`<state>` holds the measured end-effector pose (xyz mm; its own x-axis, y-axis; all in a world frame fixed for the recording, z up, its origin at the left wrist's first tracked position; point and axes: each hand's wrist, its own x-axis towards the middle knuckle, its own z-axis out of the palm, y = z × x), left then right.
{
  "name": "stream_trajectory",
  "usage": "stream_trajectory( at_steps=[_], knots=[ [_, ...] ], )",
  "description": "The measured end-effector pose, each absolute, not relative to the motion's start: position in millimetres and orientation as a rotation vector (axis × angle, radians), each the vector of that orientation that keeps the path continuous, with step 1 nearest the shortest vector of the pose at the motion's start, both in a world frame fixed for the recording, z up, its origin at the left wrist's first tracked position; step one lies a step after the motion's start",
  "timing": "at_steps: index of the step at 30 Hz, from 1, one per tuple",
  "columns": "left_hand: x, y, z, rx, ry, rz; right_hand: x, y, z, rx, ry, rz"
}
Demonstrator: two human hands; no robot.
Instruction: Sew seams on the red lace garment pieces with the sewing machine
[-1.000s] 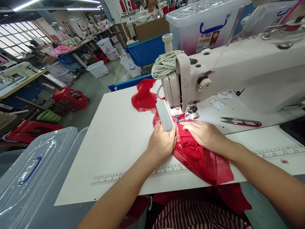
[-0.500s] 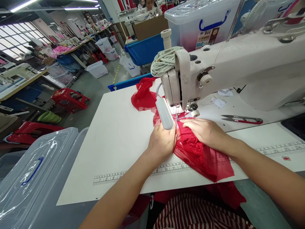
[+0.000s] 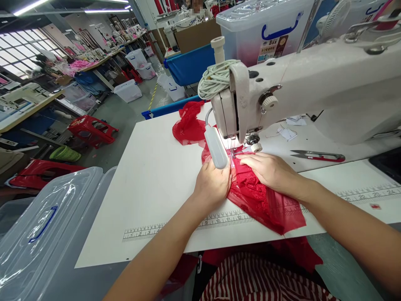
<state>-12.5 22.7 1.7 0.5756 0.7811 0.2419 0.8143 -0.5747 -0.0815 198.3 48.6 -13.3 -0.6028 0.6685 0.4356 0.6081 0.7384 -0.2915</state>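
A sheer red lace fabric (image 3: 250,190) runs under the presser foot (image 3: 232,153) of a white sewing machine (image 3: 300,79), its front end spread toward the table's near edge. On the fabric's left border, close to the foot, my left hand (image 3: 213,184) is closed; the machine's small lamp (image 3: 216,148) hides some of its fingertips. My right hand (image 3: 269,170) lies over the fabric just right of the needle, fingers together and pinching the cloth. Behind the foot, more of the red cloth (image 3: 189,127) is bunched up.
Thread snips (image 3: 318,156) and paper labels (image 3: 287,133) lie under the machine arm. A printed ruler (image 3: 144,232) follows the front of the white table (image 3: 131,179). A lidded plastic box (image 3: 40,225) stands at the left, with red stools (image 3: 92,129) beyond. Another person sits at the back.
The fabric's front end has shifted slightly away from me, toward the foot. Both hands stay almost in the same place on the cloth.
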Motion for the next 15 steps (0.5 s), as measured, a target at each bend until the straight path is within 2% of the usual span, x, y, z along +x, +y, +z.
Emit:
stream_trajectory(
  at_steps=[7,12,15],
  knots=[
    [-14.4,24.6,7.0,-2.632,-1.277,-0.372,201.3,50.8,-9.4,-0.921,-2.443,0.189],
    [-17.7,23.9,13.0,-2.961,-1.066,-0.371,204.2,43.4,-1.4,-0.886,-2.474,0.181],
    [-20.4,22.9,17.4,-3.047,-1.168,-0.297,205.7,39.9,3.0,-0.809,-2.494,0.225]
  ],
)
